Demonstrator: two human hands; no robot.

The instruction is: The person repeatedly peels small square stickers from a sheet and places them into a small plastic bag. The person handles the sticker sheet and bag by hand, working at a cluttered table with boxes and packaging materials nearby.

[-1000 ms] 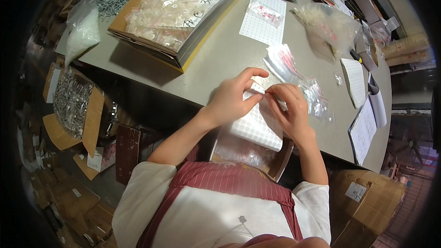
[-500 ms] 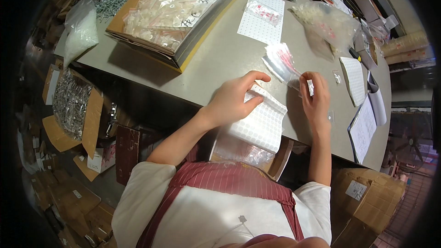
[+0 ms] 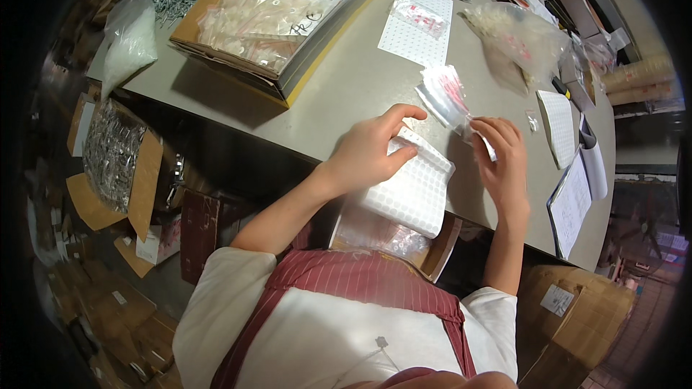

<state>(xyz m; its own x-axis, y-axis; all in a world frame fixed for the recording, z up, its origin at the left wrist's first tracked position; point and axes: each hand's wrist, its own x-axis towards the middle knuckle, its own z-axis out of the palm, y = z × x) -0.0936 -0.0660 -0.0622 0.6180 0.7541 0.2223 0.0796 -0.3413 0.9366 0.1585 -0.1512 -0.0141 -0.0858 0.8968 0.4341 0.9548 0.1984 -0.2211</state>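
Note:
My left hand (image 3: 375, 148) rests on a white sheet of small round stickers (image 3: 414, 191) that hangs over the near edge of the grey table (image 3: 346, 86); its fingers press the sheet's top edge. My right hand (image 3: 504, 162) is to the right of the sheet, fingers closed on a small clear zip bag (image 3: 481, 138). That bag touches the lower end of a fanned stack of clear bags with red strips (image 3: 445, 95) lying just beyond both hands.
A cardboard box of small clear bags (image 3: 277, 7) stands at the far left of the table. Another sticker sheet with a bag on it (image 3: 418, 18) lies behind, a large plastic bag (image 3: 522, 36) at the right, papers and a clipboard (image 3: 573, 198) at the right edge. A tray of bags (image 3: 389, 234) sits at my lap.
My right hand has moved away from the sticker sheet to the right, toward the stack of clear bags, and now holds a small bag there. My left hand stays on the sheet.

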